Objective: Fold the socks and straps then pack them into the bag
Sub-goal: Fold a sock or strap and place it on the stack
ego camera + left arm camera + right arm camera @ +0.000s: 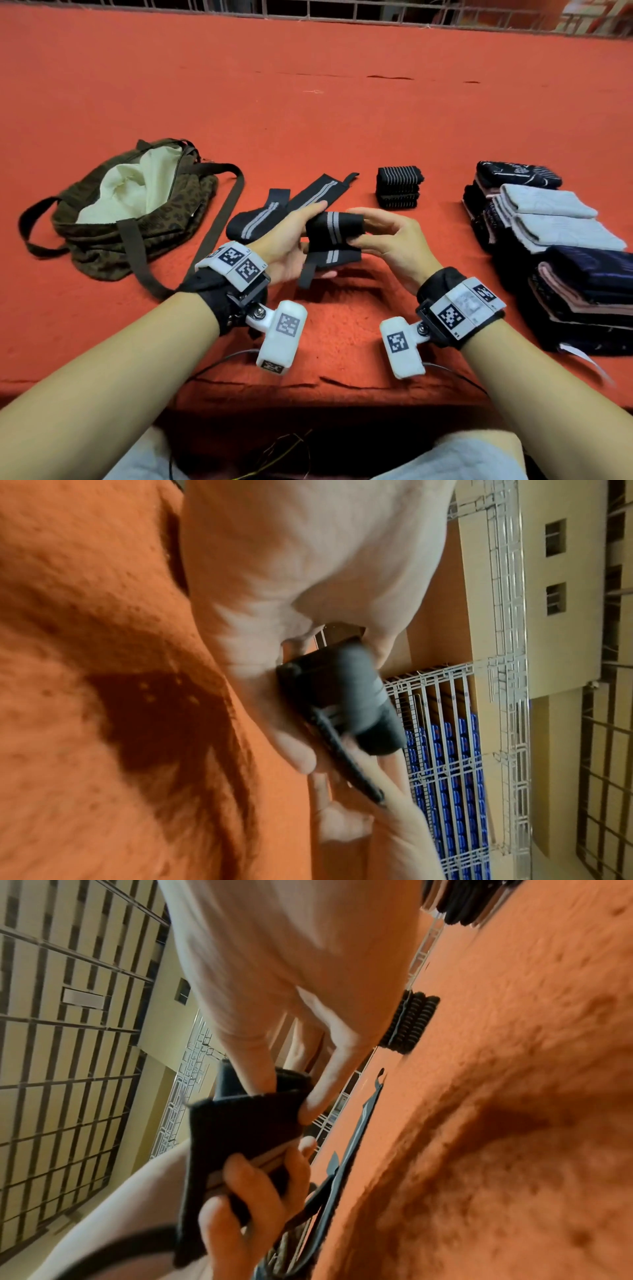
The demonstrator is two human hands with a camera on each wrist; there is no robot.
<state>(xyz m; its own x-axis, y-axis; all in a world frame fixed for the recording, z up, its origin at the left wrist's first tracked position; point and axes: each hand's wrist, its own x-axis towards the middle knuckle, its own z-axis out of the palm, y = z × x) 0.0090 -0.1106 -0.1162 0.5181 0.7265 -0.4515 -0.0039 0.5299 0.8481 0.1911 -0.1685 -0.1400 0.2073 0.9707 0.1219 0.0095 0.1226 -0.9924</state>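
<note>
Orange cloth (308,102), open bag (130,205), pale lining.

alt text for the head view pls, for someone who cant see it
Two bare hands fold a black elastic strap with grey stripes above an orange-red cloth surface: the left hand holds it, the right hand pinches the fold. An open brown patterned bag lies left, folded socks in stacks right.

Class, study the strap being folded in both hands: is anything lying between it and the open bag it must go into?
Yes: two unfolded straps lie on the table between the held strap and the bag, beside the bag's long handle. They lie flat; lifting over clears them.
</note>
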